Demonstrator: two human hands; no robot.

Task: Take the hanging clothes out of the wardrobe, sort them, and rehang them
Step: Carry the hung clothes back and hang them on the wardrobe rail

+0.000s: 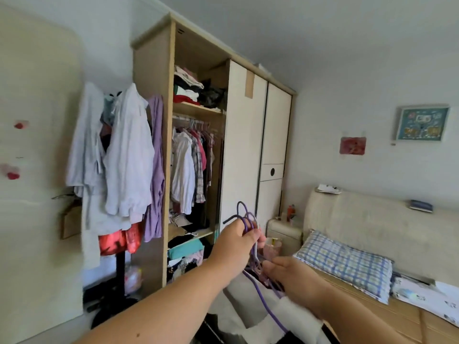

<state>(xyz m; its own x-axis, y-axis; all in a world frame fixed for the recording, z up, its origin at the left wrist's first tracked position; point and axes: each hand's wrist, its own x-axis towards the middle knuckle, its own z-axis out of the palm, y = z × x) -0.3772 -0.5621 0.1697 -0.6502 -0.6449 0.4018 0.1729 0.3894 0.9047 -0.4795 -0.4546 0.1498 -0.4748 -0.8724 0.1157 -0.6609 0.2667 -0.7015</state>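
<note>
Your left grip (237, 240) is closed round the necks of a bundle of purple hangers (244, 218), fingers curled tight. The hooks stand just above the knuckles, and one dark hook tip pokes out to the left. Your right grip (291, 274) sits lower and to the right, at the hangers' shoulders. Motion blur there: cannot tell whether it has hold of anything. One hanger arm runs down and right between your forearms, across pale fabric (248, 301) too blurred to identify. The bundle is in front of the open wardrobe (151, 95), level with its lower shelves and well below the rail. On that rail hang the clothes (185, 167), packed close: a white shirt foremost, checked and red ones behind. Above them, folded stacks (188, 88) fill the shelf. Left of the wardrobe, a coat stand (120, 265) loaded with pale shirts (124, 155) and a lilac garment (156, 170) overlaps the side panel. The sliding door (244, 150) covers the bay to the right. The bed (372, 219) with a checked pillow (347, 264) lies at your right, with a nightstand (283, 232) between it and the wardrobe.
</note>
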